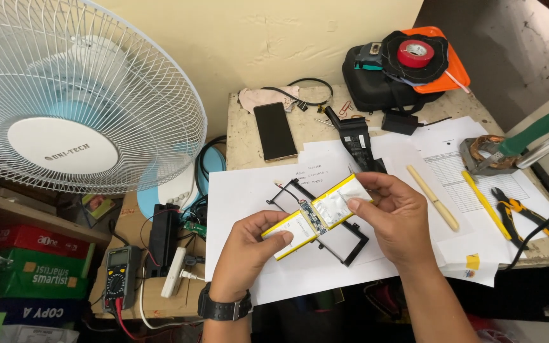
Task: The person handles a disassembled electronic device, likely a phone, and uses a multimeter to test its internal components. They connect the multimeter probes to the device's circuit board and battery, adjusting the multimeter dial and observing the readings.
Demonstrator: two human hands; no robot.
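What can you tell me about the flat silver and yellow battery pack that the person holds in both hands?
The battery pack is flat and thin, made of two silvery foil pouches edged with yellow tape, joined in the middle by a narrow dark circuit strip. It is held tilted, its right end higher, above a black plastic frame lying on white paper. The left hand pinches its lower left end; the right hand holds its upper right end between thumb and fingers.
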